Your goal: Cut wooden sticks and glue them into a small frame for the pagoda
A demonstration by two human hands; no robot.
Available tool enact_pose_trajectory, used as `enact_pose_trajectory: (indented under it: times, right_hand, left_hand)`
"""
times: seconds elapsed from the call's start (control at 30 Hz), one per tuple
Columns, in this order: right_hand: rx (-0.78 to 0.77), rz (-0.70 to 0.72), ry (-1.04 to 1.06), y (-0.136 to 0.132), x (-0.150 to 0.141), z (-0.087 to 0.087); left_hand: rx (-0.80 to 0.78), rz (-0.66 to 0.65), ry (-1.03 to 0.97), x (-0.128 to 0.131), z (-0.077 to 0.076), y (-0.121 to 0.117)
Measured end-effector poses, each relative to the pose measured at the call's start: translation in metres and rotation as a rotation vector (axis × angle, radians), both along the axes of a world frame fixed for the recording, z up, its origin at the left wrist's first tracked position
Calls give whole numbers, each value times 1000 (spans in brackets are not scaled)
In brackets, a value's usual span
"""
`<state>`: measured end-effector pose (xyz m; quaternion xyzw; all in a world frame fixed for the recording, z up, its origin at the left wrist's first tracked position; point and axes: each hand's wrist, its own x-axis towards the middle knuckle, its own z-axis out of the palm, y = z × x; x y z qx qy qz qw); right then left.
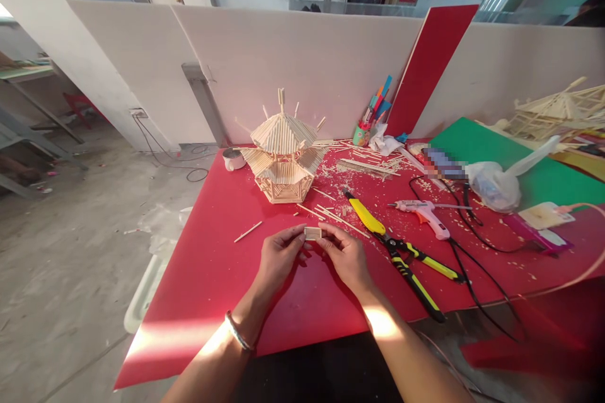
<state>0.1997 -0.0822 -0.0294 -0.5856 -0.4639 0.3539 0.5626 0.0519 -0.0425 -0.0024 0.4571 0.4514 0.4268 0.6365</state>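
Both my hands meet over the red table (203, 277) and pinch a small block of short wooden sticks (312, 233) between their fingertips. My left hand (280, 256) grips its left end, and a bracelet shows on that wrist. My right hand (344, 256) grips its right end. Behind them stands a pagoda model (283, 154) built of wooden sticks. Loose sticks (331, 214) lie between the model and my hands.
Yellow-handled cutters (401, 252) and a white glue gun (423, 211) with black cables lie to the right. A pen cup (363, 132), a small white cup (233, 158), a plastic bag (494, 184), a green sheet (477, 141) and another stick model (558, 110) stand further back. White partition boards (302, 69) close the far side.
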Motion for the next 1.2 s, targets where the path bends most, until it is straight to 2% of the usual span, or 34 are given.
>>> enact_pose_trajectory:
  times: [0.2,0.4,0.53,1.2]
  right_hand:
    - [-2,-5,-13,-1,1,1]
    - [-12,17,-24,0,1,-1]
    - [3,29,-16,1,1,-2]
    - [35,26,-81,-1,-2,4]
  left_hand:
    - [-18,-1,-23,0,3,0]
    - [-91,-8,-130,0,2,-1]
    - [-113,34,-187,0,4,0]
    - [-108,7,-152,-1,5,1]
